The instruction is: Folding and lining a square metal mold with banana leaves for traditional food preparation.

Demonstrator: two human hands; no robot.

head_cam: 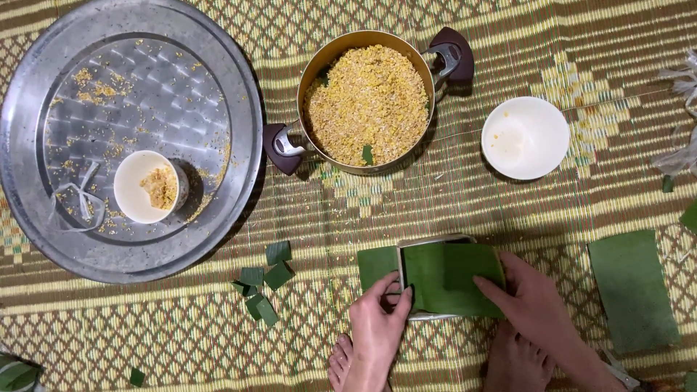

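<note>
— How many bowls? 
— Two: a white bowl [147,186] on the one round tray [43,218], another bowl [525,137] on the mat. 
— Pots? 
— One pot [367,101] of grain. 
— Hands? 
— Two, a left hand [377,327] and a right hand [534,301].

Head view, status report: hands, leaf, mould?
Left hand grips metal mould edge. Right hand presses green leaf into it. Leaf scraps lie left, apart.

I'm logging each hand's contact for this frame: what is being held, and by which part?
Left hand grips the metal mould at its left wall; right hand presses the green leaf lining it, fingertips on the right edge.
</note>
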